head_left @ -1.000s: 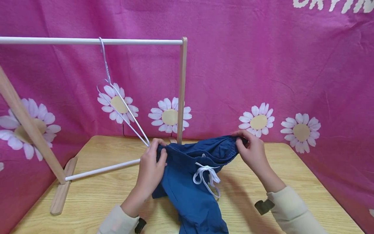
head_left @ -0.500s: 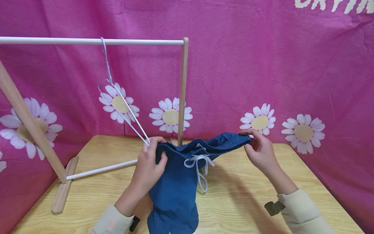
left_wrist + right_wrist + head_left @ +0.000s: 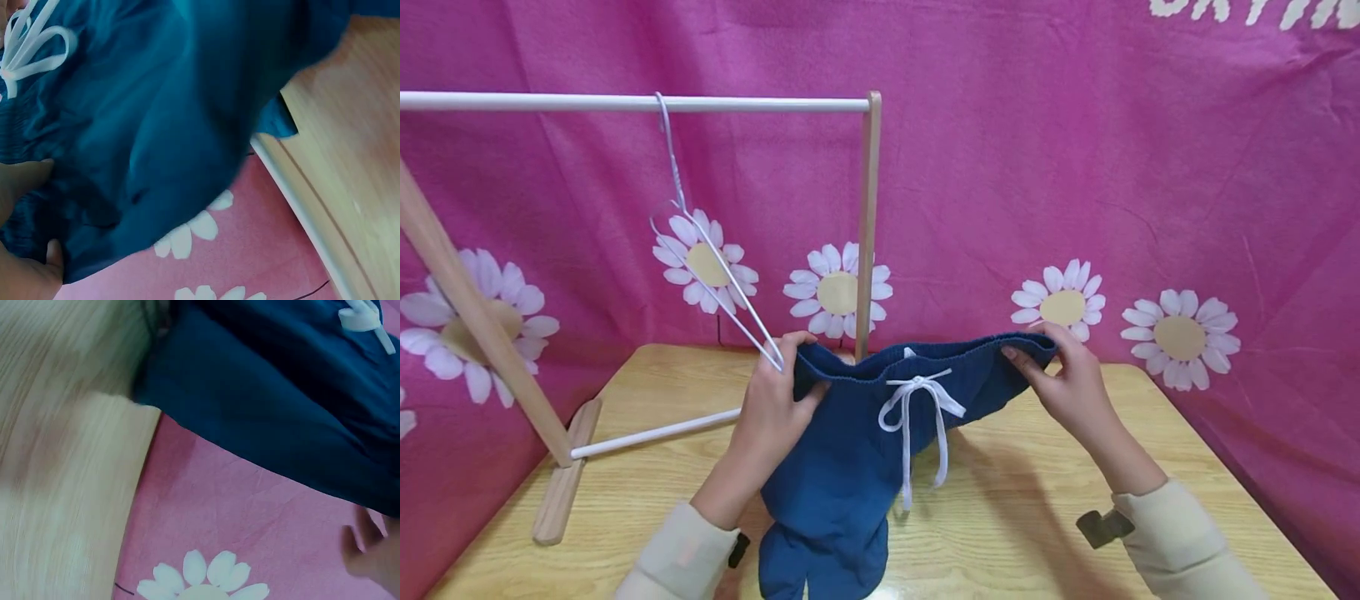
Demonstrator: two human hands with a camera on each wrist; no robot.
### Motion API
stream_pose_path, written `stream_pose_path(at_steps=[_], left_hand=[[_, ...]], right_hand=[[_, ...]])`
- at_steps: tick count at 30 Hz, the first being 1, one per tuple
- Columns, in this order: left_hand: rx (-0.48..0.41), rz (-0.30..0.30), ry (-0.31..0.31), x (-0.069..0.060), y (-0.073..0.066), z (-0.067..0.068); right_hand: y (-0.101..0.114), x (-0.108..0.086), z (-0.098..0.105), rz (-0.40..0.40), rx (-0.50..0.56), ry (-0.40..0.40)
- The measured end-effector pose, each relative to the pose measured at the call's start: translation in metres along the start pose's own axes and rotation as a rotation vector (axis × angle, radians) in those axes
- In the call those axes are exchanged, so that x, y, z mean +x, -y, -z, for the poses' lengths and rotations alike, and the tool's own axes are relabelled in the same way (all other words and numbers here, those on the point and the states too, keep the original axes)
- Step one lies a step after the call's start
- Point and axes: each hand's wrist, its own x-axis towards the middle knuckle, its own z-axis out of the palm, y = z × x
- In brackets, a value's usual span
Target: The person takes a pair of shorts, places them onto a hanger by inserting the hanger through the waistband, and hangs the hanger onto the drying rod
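Observation:
Dark blue drawstring pants (image 3: 842, 450) hang between both hands, with the waistband's opening upward. A white drawstring (image 3: 917, 400) is tied in a bow at the front; the same bow (image 3: 37, 56) shows in the left wrist view. My left hand (image 3: 771, 408) pinches one end of the waistband, thumb in front. At the other end, my right hand (image 3: 1075, 387) grips the waistband between thumb and fingers. One pant leg hangs down to the table below the left hand. A thin white wire hanger (image 3: 730, 279) passes just behind or beside the left hand; whether they touch I cannot tell.
A rack's white top bar (image 3: 760, 105) bears the hanger. Its wooden posts (image 3: 867, 225) stand on the wood-grain table (image 3: 1037, 517), joined low by a white rod (image 3: 655, 433). Pink cloth with daisies (image 3: 970, 183) surrounds the table at the back and sides.
Both hands have spread slightly apart, stretching the waistband. The bow now hangs forward, and the pant leg has swung left. The hanger has stayed in place.

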Motion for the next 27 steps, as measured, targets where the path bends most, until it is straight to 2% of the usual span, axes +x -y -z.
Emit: stream_pose_path(at_steps=[3,6,8,11,15,18,21,23,27], left_hand=[[-0.015,-0.02,-0.017,0.005,0.001,0.0],[-0.02,-0.019,0.0,0.01,0.0,0.0],[-0.025,0.008,0.021,0.012,-0.002,0.0],[-0.058,0.09,0.058,0.014,-0.007,-0.001],[-0.223,0.227,0.117,0.017,-0.017,-0.002],[-0.386,0.283,0.139,0.02,-0.024,-0.002],[-0.516,0.257,0.141,0.023,-0.03,-0.002],[-0.561,0.205,0.123,0.025,-0.034,-0.002],[-0.508,0.058,0.024,0.029,-0.042,-0.004]], right_hand=[[0.003,0.003,0.002,-0.054,0.047,0.006],[0.006,0.007,0.004,-0.093,0.067,-0.002],[0.01,0.009,0.006,-0.136,0.073,-0.013],[0.017,0.012,0.008,-0.195,0.091,-0.029],[0.028,0.016,0.012,-0.194,0.094,-0.034],[0.036,0.02,0.016,-0.156,0.097,-0.065],[0.042,0.024,0.021,-0.119,0.122,-0.127],[0.046,0.027,0.026,-0.096,0.133,-0.168],[0.053,0.035,0.037,-0.046,0.137,-0.243]])
